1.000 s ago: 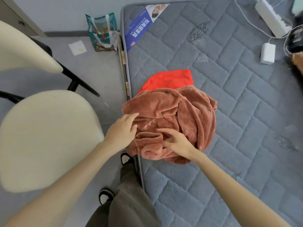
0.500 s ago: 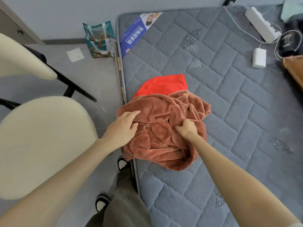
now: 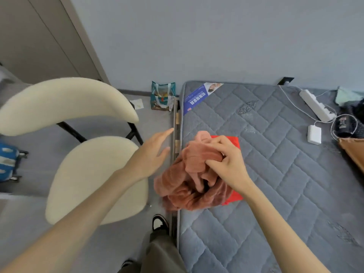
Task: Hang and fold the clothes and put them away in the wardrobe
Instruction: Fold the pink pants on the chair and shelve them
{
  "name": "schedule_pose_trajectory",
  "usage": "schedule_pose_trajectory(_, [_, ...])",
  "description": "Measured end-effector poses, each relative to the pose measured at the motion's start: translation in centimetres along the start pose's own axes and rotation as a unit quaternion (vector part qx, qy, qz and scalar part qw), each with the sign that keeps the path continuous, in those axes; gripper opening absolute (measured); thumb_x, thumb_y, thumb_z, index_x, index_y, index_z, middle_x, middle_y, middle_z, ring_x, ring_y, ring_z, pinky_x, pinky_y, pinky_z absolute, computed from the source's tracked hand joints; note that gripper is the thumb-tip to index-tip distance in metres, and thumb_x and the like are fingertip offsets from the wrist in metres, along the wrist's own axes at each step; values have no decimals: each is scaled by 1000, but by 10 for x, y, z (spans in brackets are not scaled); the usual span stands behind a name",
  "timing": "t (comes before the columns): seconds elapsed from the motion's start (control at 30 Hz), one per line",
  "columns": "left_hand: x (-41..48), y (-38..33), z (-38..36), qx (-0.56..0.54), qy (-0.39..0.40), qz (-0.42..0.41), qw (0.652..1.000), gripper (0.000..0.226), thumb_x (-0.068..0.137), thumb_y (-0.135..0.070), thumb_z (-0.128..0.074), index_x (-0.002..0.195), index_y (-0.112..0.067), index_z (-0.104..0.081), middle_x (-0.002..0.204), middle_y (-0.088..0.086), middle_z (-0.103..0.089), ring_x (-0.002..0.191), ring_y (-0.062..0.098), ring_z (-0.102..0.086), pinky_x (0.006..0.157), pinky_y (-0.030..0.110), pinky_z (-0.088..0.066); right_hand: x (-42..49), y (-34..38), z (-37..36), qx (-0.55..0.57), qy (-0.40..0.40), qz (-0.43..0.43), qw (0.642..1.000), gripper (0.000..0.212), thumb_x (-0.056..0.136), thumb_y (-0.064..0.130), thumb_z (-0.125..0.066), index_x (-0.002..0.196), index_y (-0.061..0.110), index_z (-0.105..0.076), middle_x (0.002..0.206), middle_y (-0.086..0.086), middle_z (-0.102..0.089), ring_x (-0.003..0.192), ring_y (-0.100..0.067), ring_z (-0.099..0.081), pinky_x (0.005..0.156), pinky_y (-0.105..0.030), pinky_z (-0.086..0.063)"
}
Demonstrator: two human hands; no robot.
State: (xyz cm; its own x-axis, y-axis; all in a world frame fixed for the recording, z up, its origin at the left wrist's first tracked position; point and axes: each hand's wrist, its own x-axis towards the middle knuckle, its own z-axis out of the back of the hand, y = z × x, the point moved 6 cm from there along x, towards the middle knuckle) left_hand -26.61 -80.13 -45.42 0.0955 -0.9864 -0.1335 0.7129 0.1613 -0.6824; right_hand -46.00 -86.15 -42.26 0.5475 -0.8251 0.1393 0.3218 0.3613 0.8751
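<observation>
Hands at the side of a bed, seen from the head camera. The right hand [image 3: 226,160] has its fingers and thumb curled and pinches a bunched fold of a rust-brown fleece garment [image 3: 187,186] near the top of the heap. The gathered fold stands above the rest of the fabric, which falls in loose folds onto the grey quilted mattress [image 3: 285,194] and spills over its left edge.

The left hand [image 3: 152,152] is open, with fingers straight and slightly spread. It holds nothing and sits in the air just beside the fleece, above the gap between the bed frame and a cream chair seat [image 3: 94,180]. Whether it brushes the fabric cannot be told.

A flat red garment [image 3: 233,141] lies under the fleece. One corner shows behind the right hand, another at the lower right of the heap.

Further items:
- The chair's curved backrest [image 3: 65,105] is to the left.
- A green tote bag [image 3: 162,98] stands on the floor by the wall, at the mattress's far corner.
- A blue label [image 3: 197,97] lies on that corner.
- A white power strip [image 3: 317,106] and a white charger [image 3: 314,134] lie on the mattress at far right, well apart from the clothes.
- A shoe [image 3: 159,221] and a trouser leg [image 3: 163,253] show at the bottom, against the bed frame.
</observation>
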Motion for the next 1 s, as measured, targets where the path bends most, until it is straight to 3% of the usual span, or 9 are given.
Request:
schedule_pose_trajectory(0.17, [-62,7,88,-3,-97,2,995,59,97,-19,-54,148,-30,-28,146,-6,-39,130,13,-40,106,31,-37,22,107,-26,67,57,90,992,53,65,-20,-49,70,28,-72,81,17,-51,79,3,-54,75,-10,-40])
schedule_pose_trajectory(0.33, [-154,51,142,78,-129,61,987,88,80,-37,-74,151,-25,-22,152,-2,-32,140,19,-29,113,44,-27,39,194,-69,191,55,94,976,45,68,-7,-52,55,35,-63,74,20,-55,70,0,-49,68,-15,-38])
schedule_pose_trajectory(0.47, [-231,109,171,59,-186,201,960,60,78,-49,-52,137,-40,-41,133,-6,-56,122,22,-52,102,45,-36,38,244,-127,251,105,91,958,43,68,-9,-54,51,30,-62,70,19,-58,65,1,-50,63,-14,-39])
schedule_pose_trajectory(0.6, [-298,136,211,-55,-267,243,931,22,90,-21,-59,111,-26,-61,110,-2,-67,107,22,-61,87,33,-46,39,265,-179,138,162,106,971,49,75,-25,-49,64,21,-65,74,11,-64,68,0,-58,67,-15,-46])
schedule_pose_trajectory(0.67, [-328,136,239,-48,-311,240,918,27,87,-10,-55,106,-29,-61,106,-5,-67,105,21,-61,91,37,-46,42,272,-203,25,205,133,969,55,69,-24,-45,67,27,-66,74,12,-68,67,5,-60,65,-16,-46])
schedule_pose_trajectory(0.77, [-362,110,284,-29,-389,194,900,39,74,-16,-45,104,-32,-63,105,-11,-68,103,15,-62,92,39,-47,34,280,-247,-91,346,142,923,58,69,-19,-45,76,34,-66,88,10,-69,77,-7,-63,67,-17,-49])
schedule_pose_trajectory(0.87, [-377,72,311,63,-423,124,895,40,69,-9,-46,99,-28,-64,101,-14,-65,100,10,-58,89,28,-43,21,311,-282,-41,414,120,901,37,83,2,-67,105,32,-63,117,12,-61,102,0,-58,89,-17,-46])
schedule_pose_trajectory(0.93, [-381,51,317,157,-422,77,890,34,72,-4,-54,95,-26,-63,96,-12,-64,94,13,-56,83,26,-40,16,341,-301,-11,425,127,896,50,84,22,-74,128,33,-51,133,16,-49,121,2,-44,100,-21,-40])
schedule_pose_trajectory(1.0, [-388,37,319,208,-432,37,877,29,78,-5,-59,95,-27,-61,94,-12,-63,90,14,-57,80,31,-41,6,366,-320,-19,477,132,869,58,86,25,-72,136,33,-44,143,15,-42,132,0,-35,110,-28,-35])
